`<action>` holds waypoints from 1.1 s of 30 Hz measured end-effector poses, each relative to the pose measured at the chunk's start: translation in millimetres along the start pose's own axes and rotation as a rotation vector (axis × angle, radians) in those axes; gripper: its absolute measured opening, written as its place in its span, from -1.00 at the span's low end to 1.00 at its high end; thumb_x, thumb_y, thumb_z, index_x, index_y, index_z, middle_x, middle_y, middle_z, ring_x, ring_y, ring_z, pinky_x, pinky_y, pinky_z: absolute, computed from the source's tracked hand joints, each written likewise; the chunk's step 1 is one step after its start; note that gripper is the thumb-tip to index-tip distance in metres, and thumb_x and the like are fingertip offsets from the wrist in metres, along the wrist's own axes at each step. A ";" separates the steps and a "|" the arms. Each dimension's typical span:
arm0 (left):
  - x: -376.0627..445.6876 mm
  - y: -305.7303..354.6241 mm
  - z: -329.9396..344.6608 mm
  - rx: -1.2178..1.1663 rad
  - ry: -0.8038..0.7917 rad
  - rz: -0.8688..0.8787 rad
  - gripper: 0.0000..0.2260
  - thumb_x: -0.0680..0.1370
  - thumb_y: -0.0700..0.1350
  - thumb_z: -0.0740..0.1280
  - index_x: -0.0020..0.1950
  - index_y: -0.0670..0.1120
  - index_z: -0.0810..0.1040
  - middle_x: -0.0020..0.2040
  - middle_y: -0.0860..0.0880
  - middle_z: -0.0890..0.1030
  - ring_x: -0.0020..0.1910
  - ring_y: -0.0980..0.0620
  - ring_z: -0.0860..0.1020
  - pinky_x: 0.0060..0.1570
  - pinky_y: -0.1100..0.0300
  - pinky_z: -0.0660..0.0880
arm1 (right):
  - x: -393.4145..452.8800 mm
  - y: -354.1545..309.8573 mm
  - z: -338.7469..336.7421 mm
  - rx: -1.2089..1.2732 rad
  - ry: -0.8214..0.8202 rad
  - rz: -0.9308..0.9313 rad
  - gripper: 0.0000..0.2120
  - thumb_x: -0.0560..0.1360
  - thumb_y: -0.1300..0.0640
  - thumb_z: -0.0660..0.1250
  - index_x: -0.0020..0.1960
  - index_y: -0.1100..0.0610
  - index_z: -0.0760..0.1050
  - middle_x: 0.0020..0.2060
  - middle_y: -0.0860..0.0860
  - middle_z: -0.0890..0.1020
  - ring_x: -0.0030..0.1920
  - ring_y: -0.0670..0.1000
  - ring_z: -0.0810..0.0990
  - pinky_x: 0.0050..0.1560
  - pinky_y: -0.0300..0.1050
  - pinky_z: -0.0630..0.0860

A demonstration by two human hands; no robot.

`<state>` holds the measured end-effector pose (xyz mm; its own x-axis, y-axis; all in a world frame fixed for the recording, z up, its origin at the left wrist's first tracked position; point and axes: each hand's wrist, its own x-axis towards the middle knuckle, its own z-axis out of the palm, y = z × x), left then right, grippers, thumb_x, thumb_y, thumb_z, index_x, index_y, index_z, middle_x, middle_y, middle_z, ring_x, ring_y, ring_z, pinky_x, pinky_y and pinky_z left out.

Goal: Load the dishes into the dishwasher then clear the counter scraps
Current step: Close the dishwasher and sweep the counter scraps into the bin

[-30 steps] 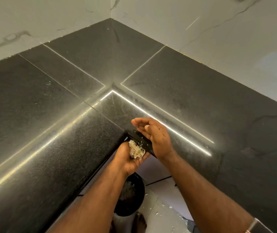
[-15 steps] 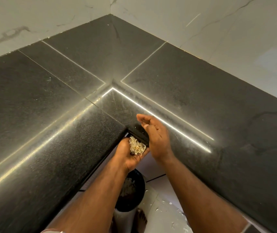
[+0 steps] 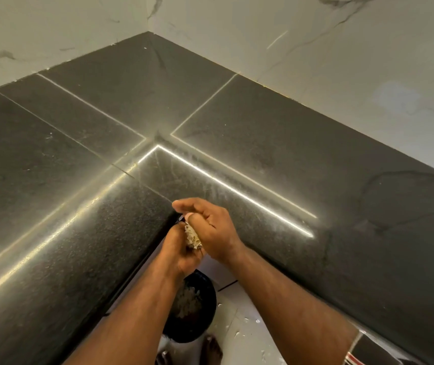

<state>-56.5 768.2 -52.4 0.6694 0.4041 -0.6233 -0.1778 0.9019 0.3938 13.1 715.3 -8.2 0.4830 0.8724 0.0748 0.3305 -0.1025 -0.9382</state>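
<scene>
A: Where the dark speckled stone counter (image 3: 84,233) turns its inner corner, what are the hands doing?
B: The left hand (image 3: 181,252) is cupped under a clump of pale shredded food scraps (image 3: 192,237); the right hand (image 3: 211,229) presses against it from the other side; both meet at the edge.
A: And below?
B: A round black bin (image 3: 202,320) on the floor, scraps inside.

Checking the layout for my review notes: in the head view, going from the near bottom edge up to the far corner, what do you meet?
Bare foot → black bin on the floor → left hand cupping the scraps, right hand against them → dark countertop → marble wall.
</scene>
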 end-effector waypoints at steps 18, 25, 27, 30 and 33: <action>8.8 -11.3 -17.6 -0.116 0.165 0.062 -0.68 0.68 -0.05 0.09 0.10 -0.19 0.57 0.00 -0.14 0.65 0.00 -0.08 0.63 0.00 0.08 0.61 | -76.8 41.7 33.8 0.800 0.773 0.500 -0.76 0.60 0.34 0.22 -0.03 0.25 0.68 -0.04 0.14 0.74 0.13 0.14 0.67 0.17 -0.02 0.58; 5.1 -30.6 -31.5 -0.178 0.223 0.103 -0.67 0.64 -0.06 0.10 -0.03 -0.22 0.57 -0.12 -0.19 0.62 -0.12 -0.12 0.61 0.04 0.05 0.54 | -47.4 35.1 62.9 1.325 0.889 0.685 -0.75 0.59 0.24 0.19 0.04 0.25 0.64 -0.11 0.12 0.73 -0.11 0.02 0.71 -0.17 -0.19 0.63; 2.6 -38.5 -37.6 -0.151 0.211 0.102 -0.68 0.63 -0.07 0.13 -0.03 -0.24 0.60 -0.16 -0.19 0.64 -0.14 -0.12 0.61 0.09 0.03 0.53 | -49.5 39.5 64.1 1.317 0.864 0.713 -0.74 0.59 0.20 0.19 0.07 0.25 0.63 -0.13 0.11 0.73 -0.15 0.03 0.71 -0.17 -0.15 0.62; -0.5 -54.6 -52.3 -0.172 0.199 0.084 -0.70 0.61 -0.09 0.19 0.02 -0.27 0.62 -0.11 -0.21 0.67 -0.07 -0.14 0.63 0.19 0.00 0.50 | -57.3 54.4 67.7 1.300 0.816 0.768 -0.73 0.59 0.16 0.21 0.11 0.24 0.64 -0.07 0.13 0.74 -0.10 0.07 0.71 -0.13 -0.10 0.61; 4.9 -74.3 -75.1 -0.219 0.208 0.102 -0.53 0.38 -0.03 0.45 0.21 -0.26 0.61 0.11 -0.23 0.66 0.16 -0.19 0.61 0.35 -0.12 0.46 | -72.1 74.5 79.2 1.318 0.811 0.818 -0.73 0.57 0.14 0.26 0.12 0.25 0.65 -0.02 0.17 0.73 -0.09 0.11 0.73 -0.17 -0.08 0.64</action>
<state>-94.2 714.7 -135.4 0.4822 0.4966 -0.7217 -0.4025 0.8573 0.3209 -61.4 682.6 -110.4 0.5576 0.3176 -0.7669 -0.8065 0.4258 -0.4101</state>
